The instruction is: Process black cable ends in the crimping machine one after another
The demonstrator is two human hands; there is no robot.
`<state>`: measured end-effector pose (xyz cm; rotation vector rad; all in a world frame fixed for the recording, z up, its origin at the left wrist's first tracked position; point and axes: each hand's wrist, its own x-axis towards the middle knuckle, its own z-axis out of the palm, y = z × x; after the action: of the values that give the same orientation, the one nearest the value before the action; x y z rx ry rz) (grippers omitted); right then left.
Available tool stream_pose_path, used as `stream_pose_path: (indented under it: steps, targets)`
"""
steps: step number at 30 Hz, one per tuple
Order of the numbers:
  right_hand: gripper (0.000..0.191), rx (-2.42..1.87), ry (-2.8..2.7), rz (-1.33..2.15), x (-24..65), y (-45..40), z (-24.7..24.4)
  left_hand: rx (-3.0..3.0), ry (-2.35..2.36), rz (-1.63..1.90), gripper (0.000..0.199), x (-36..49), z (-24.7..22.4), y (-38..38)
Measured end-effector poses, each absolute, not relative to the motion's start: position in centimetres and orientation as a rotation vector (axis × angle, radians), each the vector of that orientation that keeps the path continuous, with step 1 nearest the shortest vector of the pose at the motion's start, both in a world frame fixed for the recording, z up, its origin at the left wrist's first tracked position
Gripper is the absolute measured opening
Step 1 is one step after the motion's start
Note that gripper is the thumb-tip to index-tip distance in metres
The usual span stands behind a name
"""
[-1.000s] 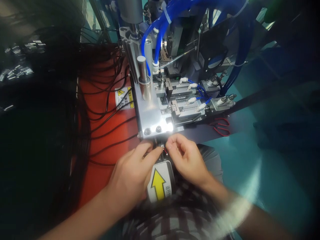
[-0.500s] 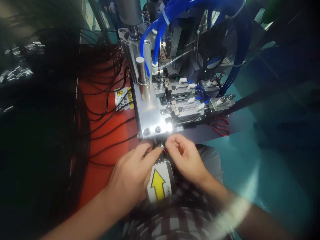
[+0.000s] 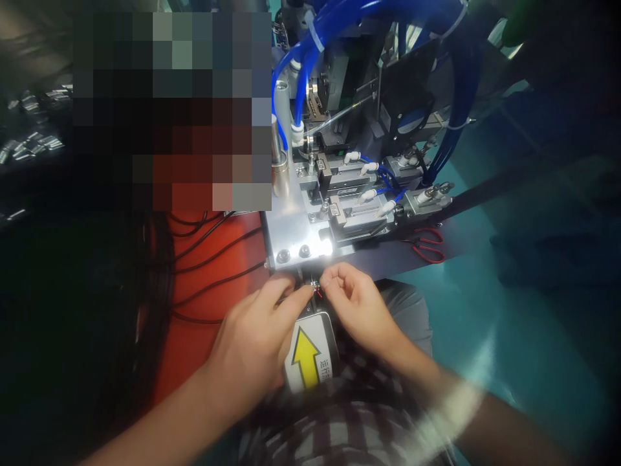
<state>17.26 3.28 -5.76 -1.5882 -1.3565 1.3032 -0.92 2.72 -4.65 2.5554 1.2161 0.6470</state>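
Observation:
My left hand is closed, thumb and bent fingers pinched together beneath the front edge of the machine's metal plate. Opposite it, the thumb and index finger of my right hand also meet in a pinch. Between the two sets of fingertips shows a thin red wire beside a tiny pale metal piece. The left thumb tip touches this spot. What lies inside the right pinch is too small to make out. Just below the hands is a white label with a yellow arrow.
Black cables run across the red surface on the left. Pneumatic cylinders and blue hoses stand beyond the plate. Red-handled pliers or cutters lie to the right. A blurred patch covers the upper left.
Both hands hold nearly the same pose at the wire. The view has shifted very slightly, and a blurred patch now hides the upper left.

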Motion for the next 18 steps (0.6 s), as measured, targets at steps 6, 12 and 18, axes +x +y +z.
stream_pose_path:
  steps: [6,12,18]
  targets:
    - [0.018,-1.754,-1.605,1.032,17.8,3.2,-4.2,2.557,1.223,0.714,0.029,-0.5,-4.3,2.8]
    - [0.016,-1.638,-1.590,1.055,16.7,3.4,-4.2,2.573,1.227,0.728,0.030,-0.2,-4.0,3.1]
    - [0.013,-1.559,-1.678,1.007,17.0,3.3,-4.3,2.551,1.212,0.740,0.028,-0.2,-4.1,3.2]
